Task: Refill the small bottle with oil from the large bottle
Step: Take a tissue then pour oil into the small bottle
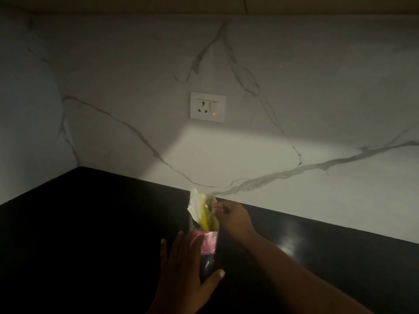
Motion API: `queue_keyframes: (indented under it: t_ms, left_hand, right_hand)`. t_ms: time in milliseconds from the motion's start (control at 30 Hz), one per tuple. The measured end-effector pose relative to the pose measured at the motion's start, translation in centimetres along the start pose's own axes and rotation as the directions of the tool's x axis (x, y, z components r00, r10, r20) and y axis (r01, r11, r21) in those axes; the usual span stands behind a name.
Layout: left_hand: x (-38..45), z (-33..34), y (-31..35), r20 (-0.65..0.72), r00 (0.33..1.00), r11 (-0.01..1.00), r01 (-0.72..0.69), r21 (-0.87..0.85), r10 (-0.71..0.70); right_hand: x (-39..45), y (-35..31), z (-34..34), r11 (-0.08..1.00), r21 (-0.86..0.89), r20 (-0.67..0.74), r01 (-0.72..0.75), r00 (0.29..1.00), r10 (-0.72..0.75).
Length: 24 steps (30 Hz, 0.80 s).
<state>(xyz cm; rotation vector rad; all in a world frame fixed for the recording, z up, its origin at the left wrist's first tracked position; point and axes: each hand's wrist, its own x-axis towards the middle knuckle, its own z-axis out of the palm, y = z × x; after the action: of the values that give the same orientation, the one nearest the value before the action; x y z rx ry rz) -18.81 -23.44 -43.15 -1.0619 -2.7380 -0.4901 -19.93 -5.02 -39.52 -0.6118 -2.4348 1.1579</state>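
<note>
I saw my left hand [181, 270] gripping the dark, pink-labelled bottle [207, 252] upright on the black worktop [90, 234], right hand [231, 215] pinching a white, yellow-stained tissue [201, 210] at its mouth; tugging could have tipped it, spilling oil

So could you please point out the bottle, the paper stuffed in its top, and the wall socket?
bottle [207, 242]: head view, on its pink label.
paper [200, 208]: head view, on the oil-yellowed white fold above the neck.
wall socket [207, 107]: head view, on the white faceplate.
</note>
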Motion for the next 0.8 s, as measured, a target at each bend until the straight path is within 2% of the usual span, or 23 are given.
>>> queue_keyframes:
  t_ms: [333, 533, 667, 800]
  left_hand:
    - [0.2, -1.5, 1.5, 0.025, 0.998, 0.998, -0.060, -0.030, 0.061]
    - [-0.2, -2.4, 3.4, 0.037, 0.988, 0.989, -0.147, -0.010, 0.147]
    - [-1.4, -3.2, 5.9, 0.025, 0.969, 0.968, -0.244, -0.060, 0.245]
    - [-2.3, -3.6, 8.6, 0.095, 0.961, 0.964, -0.250, -0.092, 0.258]
  right_hand:
    - [-3.5, -0.9, -2.0, 0.994, -0.105, -0.019, 0.035, 0.999, -0.037]
    - [-7.2, -1.6, -4.5, 0.981, -0.184, -0.063, 0.059, 0.995, -0.072]
    - [-9.8, -1.5, -6.4, 0.976, -0.216, -0.076, 0.042, 0.995, -0.059]
    - [-12.3, -0.9, -8.6, 0.968, -0.250, -0.103, 0.022, 0.993, -0.049]
